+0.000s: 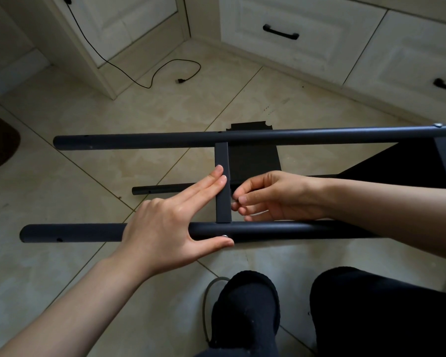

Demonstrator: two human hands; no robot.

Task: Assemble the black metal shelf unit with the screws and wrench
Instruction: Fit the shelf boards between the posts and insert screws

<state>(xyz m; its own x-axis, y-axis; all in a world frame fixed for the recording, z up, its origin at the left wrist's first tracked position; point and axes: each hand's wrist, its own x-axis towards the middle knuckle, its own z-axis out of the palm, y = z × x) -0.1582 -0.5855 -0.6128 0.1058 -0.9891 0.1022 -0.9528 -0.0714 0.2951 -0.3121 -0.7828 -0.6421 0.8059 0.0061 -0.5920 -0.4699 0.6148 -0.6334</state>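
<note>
The black shelf frame point(242, 181) lies on its side across the tile floor point(88, 161) in front of my knees. Its near tube point(281, 229) and far tube point(165, 137) run left to right, and the flat crossbar point(223, 186) stands between them, its lower end meeting the near tube.

A silver screw head point(225, 236) sits in the front of the near tube, just under that joint. It looks seated but, I judge, not yet tightened. My left hand point(173, 222) braces the joint: two straight fingers lie pressed together along the crossbar's left edge, and the thumb runs under the near tube, its tip just beside the screw. My right hand point(268, 197) is behind the crossbar with its fingers curled and the tips drawn together, as if pinching a small fastener. What they hold I cannot tell.

To do this well, I want the crossbar square to the tube and its hole lined up before anything is turned. I'd start the thread by fingers alone, so it does not cross, and leave the wrench for last. No wrench is in view. The left hand should keep the bar from sliding.

Further out, a second screw point(257, 124) shows at the far tube's right end, a dark shelf panel point(252, 161) lies beneath, and a black cable point(150, 78) trails by the white cabinets point(319, 34).
</note>
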